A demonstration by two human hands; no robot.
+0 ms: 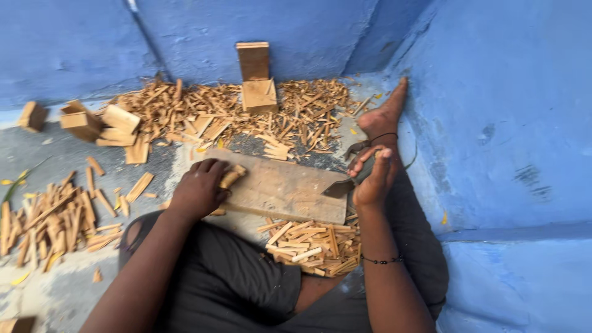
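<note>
- One wooden board [287, 188] lies flat before the seated person; everything below is placed from it
- Left hand [198, 190] rests on the board's left end, fingers curled round one small wood piece [232, 177]
- Right hand [374, 179] at the board's right end grips one dark blade [341, 187]; its handle is hidden in the fist
- Cut sticks [311, 246] heap just below the board; too many to count
- Beyond it, two stacked blocks [256, 77] stand among scattered chips [203, 114]; exact chip number unclear

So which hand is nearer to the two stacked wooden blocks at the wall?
Left. The left hand lies just below-left of the blocks; the right hand is farther right.
</note>
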